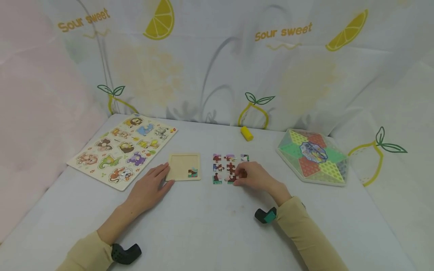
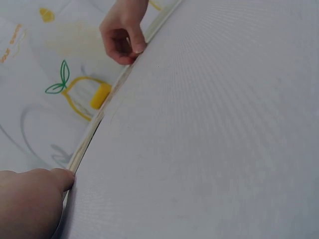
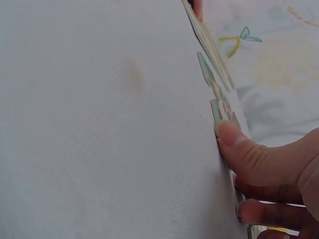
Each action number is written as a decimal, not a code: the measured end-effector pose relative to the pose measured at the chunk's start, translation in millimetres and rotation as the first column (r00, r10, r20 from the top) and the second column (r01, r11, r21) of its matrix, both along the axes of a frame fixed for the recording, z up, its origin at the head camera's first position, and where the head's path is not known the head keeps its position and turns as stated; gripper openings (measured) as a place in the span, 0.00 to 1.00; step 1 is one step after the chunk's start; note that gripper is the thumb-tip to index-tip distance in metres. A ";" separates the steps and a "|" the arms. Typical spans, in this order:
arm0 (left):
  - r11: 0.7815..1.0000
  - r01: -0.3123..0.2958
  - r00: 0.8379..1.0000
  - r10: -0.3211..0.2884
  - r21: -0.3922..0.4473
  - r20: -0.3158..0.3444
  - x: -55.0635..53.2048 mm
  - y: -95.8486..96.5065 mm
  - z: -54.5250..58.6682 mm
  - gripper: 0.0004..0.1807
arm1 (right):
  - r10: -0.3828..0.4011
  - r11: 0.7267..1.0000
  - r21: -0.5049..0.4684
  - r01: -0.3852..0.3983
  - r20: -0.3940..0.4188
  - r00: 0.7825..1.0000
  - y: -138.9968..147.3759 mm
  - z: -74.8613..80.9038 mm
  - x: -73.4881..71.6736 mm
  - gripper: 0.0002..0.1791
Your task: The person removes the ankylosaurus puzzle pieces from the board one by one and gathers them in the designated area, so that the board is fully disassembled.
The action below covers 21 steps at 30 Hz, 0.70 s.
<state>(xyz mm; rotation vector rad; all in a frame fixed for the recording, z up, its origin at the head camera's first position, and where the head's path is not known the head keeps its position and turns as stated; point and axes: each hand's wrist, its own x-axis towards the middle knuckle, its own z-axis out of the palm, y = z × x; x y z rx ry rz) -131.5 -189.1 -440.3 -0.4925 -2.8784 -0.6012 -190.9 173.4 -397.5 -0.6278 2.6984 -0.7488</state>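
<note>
A small square wooden puzzle tray (image 1: 179,165) lies on the table, with one colourful jigsaw piece (image 1: 192,173) in its lower right corner. My left hand (image 1: 149,188) rests against the tray's left side, fingers extended and thumb at the near edge. Right of the tray, several loose jigsaw pieces (image 1: 217,168) are laid out in rows. My right hand (image 1: 254,177) is over the right part of these rows and hides some of them. Its bent fingers and thumb pinch a jigsaw piece (image 1: 232,179) in the near row; in the right wrist view the thumb (image 3: 232,134) touches a piece's edge.
A large wooden animal puzzle board (image 1: 123,150) lies at the left. At the right is a hexagonal game box (image 1: 313,157) with coloured triangles. A yellow block (image 1: 246,133) sits near the back edge, before a lemon-print curtain (image 1: 217,67).
</note>
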 end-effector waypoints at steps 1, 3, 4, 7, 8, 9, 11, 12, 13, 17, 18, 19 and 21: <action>1.000 -0.001 1.000 0.001 -0.001 0.001 0.1 0.0 0.2 0.32 | -0.004 1.000 0.002 0.004 0.001 1.000 -0.5 0.5 0.3 0.13; 1.000 -0.003 1.000 0.003 -0.001 0.003 0.2 -0.2 0.6 0.32 | -0.010 1.000 0.009 0.010 0.000 1.000 -1.4 1.0 0.8 0.13; 1.000 -0.003 1.000 0.003 -0.002 0.004 0.3 -0.3 0.8 0.32 | -0.012 1.000 0.014 0.012 -0.002 1.000 -1.7 1.0 0.9 0.13; 1.000 -0.005 1.000 0.005 -0.002 0.007 0.5 -0.6 1.1 0.32 | -0.019 1.000 0.022 0.019 -0.002 1.000 -2.8 0.8 1.1 0.12; 1.000 -0.006 1.000 0.006 -0.002 0.009 0.5 -0.7 1.2 0.32 | -0.021 0.999 0.025 0.021 -0.002 1.000 -3.2 0.7 1.1 0.12; 1.000 -0.006 1.000 0.006 -0.003 0.011 0.5 -0.9 1.2 0.32 | -0.021 0.999 0.030 0.021 -0.003 1.000 -3.3 0.4 1.1 0.13; 1.000 -0.006 1.000 0.006 -0.003 0.014 0.5 -1.0 1.4 0.32 | -0.023 0.999 0.032 0.023 -0.002 1.000 -3.7 0.0 1.0 0.13; 1.000 -0.006 1.000 0.006 -0.003 0.015 0.5 -1.0 1.4 0.32 | -0.026 0.999 0.034 0.027 -0.002 1.000 -4.0 0.1 1.0 0.13; 1.000 -0.005 1.000 0.005 -0.004 0.016 0.4 -1.0 1.5 0.33 | -0.027 0.999 0.033 0.027 -0.003 1.000 -4.2 0.2 1.0 0.13; 1.000 -0.006 1.000 0.006 -0.008 0.016 0.4 -0.6 1.6 0.33 | -0.024 0.999 0.026 0.024 -0.010 1.000 -4.0 -0.7 0.7 0.13; 1.000 -0.006 1.000 0.006 -0.009 0.015 0.3 -0.4 1.5 0.33 | -0.023 0.999 0.024 0.023 -0.011 1.000 -3.9 -0.6 0.9 0.13; 1.000 -0.006 1.000 0.007 -0.012 0.015 0.3 -0.3 1.4 0.33 | -0.021 1.000 0.023 0.021 -0.013 1.000 -3.8 -0.6 1.0 0.13; 1.000 -0.008 1.000 0.008 -0.014 0.013 0.2 -0.1 1.1 0.33 | -0.018 1.000 0.020 0.019 -0.014 1.000 -3.4 -0.4 1.4 0.13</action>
